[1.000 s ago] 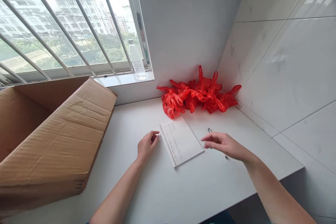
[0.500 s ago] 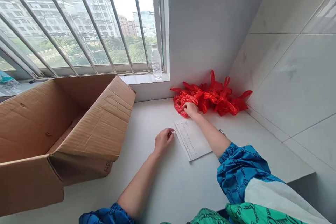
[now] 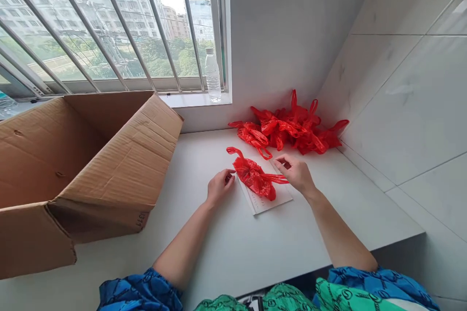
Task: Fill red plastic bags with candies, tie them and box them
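Observation:
A knotted red plastic bag (image 3: 255, 175) lies on a white notepad (image 3: 277, 199) with rows of small dark marks. One of its handles stretches right to my right hand (image 3: 297, 175), whose fingers are curled against the handle's end. Just left of the bag, my left hand (image 3: 220, 186) rests with loosely bent fingers and a gap between thumb and forefinger. Its fingertips reach the bag's left edge, and nothing shows in its grasp. The bag covers most of the notepad's writing; its contents are hidden.
More red plastic bags (image 3: 295, 129) are heaped against the back wall. An open cardboard box (image 3: 124, 165) takes up the left of the white table (image 3: 233, 252). A clear bottle (image 3: 212, 75) stands on the sill by the barred window. Tiled wall (image 3: 412, 107) bounds the right.
My right hand has drawn one red bag from the heap toward me and onto the notepad. My left hand has kept nearly the same pose. The view has shifted slightly.

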The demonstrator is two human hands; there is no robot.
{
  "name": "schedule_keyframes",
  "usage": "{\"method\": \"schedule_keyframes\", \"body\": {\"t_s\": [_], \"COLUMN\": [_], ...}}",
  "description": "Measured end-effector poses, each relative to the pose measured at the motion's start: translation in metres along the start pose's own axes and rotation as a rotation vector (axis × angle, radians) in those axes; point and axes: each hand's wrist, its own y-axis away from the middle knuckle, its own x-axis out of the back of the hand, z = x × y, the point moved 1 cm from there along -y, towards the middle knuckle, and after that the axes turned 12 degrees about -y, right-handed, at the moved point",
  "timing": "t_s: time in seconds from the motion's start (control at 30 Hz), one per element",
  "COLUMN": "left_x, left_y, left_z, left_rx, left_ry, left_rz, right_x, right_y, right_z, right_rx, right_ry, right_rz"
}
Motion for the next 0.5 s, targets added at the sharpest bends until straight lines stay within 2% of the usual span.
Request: {"method": "schedule_keyframes", "body": {"t_s": [0.1, 0.2, 0.27, 0.33, 0.43, 0.5], "left_x": [0.002, 0.005, 0.006, 0.005, 0.005, 0.014], "left_y": [0.001, 0.002, 0.002, 0.002, 0.005, 0.011], "left_z": [0.002, 0.002, 0.003, 0.004, 0.011, 0.019], "left_rx": [-0.002, -0.006, -0.006, -0.008, -0.024, -0.041], "left_ry": [0.001, 0.01, 0.022, 0.036, 0.059, 0.073], "left_rz": [0.006, 0.014, 0.021, 0.029, 0.044, 0.06], "right_x": [-0.033, -0.054, -0.052, -0.041, -0.023, -0.018], "right_y": [-0.004, -0.01, -0.013, -0.014, -0.012, -0.008], "right_z": [-0.002, 0.002, 0.009, 0.017, 0.024, 0.025], "right_rx": [-0.015, -0.019, -0.024, -0.023, 0.007, 0.036], "right_ry": [0.0, -0.04, -0.088, -0.141, -0.175, -0.146], "right_rz": [-0.113, -0.122, -0.083, -0.062, -0.107, -0.142]}}
